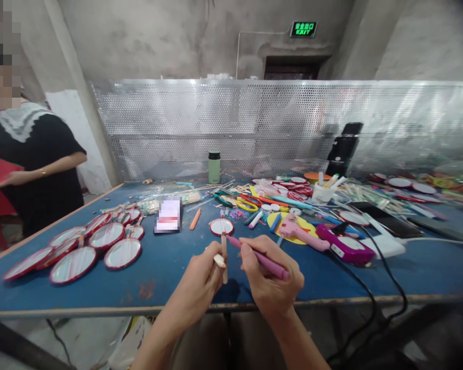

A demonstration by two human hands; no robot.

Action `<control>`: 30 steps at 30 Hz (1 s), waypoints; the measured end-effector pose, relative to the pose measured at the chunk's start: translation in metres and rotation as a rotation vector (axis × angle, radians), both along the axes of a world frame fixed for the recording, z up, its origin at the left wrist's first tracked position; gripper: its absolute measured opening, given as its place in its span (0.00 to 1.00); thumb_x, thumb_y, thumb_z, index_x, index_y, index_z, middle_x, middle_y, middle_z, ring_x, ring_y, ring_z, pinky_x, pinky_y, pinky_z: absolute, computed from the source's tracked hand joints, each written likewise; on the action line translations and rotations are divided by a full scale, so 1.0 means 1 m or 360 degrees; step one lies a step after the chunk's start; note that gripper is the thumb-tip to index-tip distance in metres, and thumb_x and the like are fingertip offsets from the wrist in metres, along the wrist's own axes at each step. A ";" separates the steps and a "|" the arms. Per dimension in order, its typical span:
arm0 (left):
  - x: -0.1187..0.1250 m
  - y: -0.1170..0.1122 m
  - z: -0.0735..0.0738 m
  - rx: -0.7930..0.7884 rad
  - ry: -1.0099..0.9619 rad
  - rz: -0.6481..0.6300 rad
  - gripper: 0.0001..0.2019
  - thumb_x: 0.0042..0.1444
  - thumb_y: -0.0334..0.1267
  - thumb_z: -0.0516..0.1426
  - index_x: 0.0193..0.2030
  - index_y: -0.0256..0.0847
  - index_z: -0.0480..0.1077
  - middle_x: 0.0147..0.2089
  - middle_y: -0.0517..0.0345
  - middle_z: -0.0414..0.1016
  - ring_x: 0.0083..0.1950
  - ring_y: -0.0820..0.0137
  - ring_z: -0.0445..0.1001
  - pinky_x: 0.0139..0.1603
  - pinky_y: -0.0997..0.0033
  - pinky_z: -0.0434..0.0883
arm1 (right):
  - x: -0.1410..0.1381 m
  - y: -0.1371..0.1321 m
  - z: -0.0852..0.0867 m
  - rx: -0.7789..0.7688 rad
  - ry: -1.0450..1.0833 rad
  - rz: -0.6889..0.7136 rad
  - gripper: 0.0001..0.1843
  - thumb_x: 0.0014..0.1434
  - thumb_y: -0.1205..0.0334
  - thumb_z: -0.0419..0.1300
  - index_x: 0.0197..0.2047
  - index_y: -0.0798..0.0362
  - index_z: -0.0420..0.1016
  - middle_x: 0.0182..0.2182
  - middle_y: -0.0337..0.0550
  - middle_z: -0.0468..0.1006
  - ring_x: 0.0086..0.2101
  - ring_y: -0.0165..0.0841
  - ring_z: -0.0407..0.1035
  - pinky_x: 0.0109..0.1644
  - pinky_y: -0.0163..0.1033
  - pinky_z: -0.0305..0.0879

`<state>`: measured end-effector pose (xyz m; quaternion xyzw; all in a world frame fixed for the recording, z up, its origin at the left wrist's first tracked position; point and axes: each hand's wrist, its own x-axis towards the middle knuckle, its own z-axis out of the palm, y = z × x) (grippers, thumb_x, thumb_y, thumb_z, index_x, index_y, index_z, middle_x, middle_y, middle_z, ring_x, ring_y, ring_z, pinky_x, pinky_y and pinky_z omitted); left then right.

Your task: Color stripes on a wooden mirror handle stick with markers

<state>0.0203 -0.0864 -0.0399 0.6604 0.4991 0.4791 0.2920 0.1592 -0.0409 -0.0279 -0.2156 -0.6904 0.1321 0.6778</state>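
Observation:
My left hand (202, 275) is closed round the wooden stick handle of a small round hand mirror (221, 226) with a red rim. A short white piece (218, 260) shows between its fingers; what it is I cannot tell. In my right hand (272, 272) is a pink marker pen (268, 263), held in a writing grip. Its tip is at the upper part of the stick, just below the mirror; whether it touches I cannot tell. An orange marker (195, 219) lies on the blue table (170, 288) beyond my left hand.
Several red-rimmed mirrors (73, 264) overlap at the left, near a phone (168, 216). A pink glue gun (303, 232) and purple device (345, 244) lie at right, with black cables trailing over the front edge. Behind stand a green bottle (214, 167) and perforated metal screen (177, 118). A person (34, 159) stands at far left.

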 end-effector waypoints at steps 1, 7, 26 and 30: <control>0.000 0.000 0.000 0.0005 0.0000 -0.0001 0.13 0.70 0.44 0.46 0.33 0.44 0.57 0.22 0.70 0.59 0.24 0.75 0.55 0.26 0.76 0.54 | 0.000 0.000 0.000 0.0021 -0.0007 0.0002 0.07 0.60 0.71 0.60 0.36 0.53 0.79 0.25 0.39 0.77 0.24 0.28 0.72 0.24 0.31 0.66; 0.000 0.000 0.000 0.0002 -0.0029 -0.0010 0.14 0.70 0.44 0.45 0.33 0.44 0.56 0.23 0.71 0.57 0.24 0.76 0.54 0.26 0.77 0.54 | -0.002 0.002 0.000 0.0067 -0.0012 -0.0006 0.07 0.60 0.72 0.60 0.36 0.53 0.78 0.25 0.39 0.77 0.24 0.28 0.71 0.25 0.32 0.67; 0.000 0.001 -0.001 -0.0004 -0.0008 -0.0003 0.14 0.70 0.45 0.45 0.33 0.43 0.57 0.22 0.71 0.58 0.23 0.76 0.54 0.25 0.77 0.54 | -0.002 0.002 -0.001 0.0024 0.0047 -0.0011 0.07 0.60 0.72 0.61 0.36 0.53 0.79 0.25 0.39 0.77 0.25 0.28 0.72 0.23 0.31 0.65; 0.001 0.001 0.000 -0.0008 -0.0018 -0.0006 0.14 0.71 0.45 0.45 0.33 0.43 0.58 0.22 0.71 0.58 0.23 0.76 0.54 0.25 0.78 0.54 | -0.002 0.003 -0.001 0.0039 0.0043 -0.0025 0.07 0.60 0.72 0.61 0.36 0.53 0.79 0.25 0.38 0.77 0.24 0.27 0.72 0.23 0.30 0.64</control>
